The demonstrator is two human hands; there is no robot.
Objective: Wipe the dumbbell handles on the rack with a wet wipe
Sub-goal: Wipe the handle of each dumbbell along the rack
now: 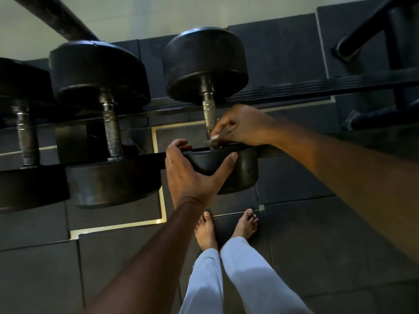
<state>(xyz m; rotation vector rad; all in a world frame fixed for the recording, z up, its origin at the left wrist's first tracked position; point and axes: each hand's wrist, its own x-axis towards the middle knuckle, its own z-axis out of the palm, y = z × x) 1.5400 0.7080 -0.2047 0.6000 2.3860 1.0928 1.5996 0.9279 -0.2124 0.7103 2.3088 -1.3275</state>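
Observation:
Three black dumbbells lie across the rack rails (pixel 294 86). My right hand (pixel 240 128) pinches a small white wet wipe (pixel 213 138) against the lower end of the metal handle (pixel 209 109) of the rightmost dumbbell. My left hand (pixel 192 175) grips the near weight head (pixel 235 171) of that same dumbbell, thumb on its front face and fingers curled over its top edge. The middle dumbbell's handle (pixel 111 130) and the left dumbbell's handle (pixel 26 137) stand free of my hands.
A dark rack post (pixel 396 53) and crossbar rise at the right. Another bar (pixel 56 17) runs diagonally at the top left. Dark rubber floor tiles (pixel 317 245) lie below, with my bare feet (pixel 226 227) beneath the rack's front edge.

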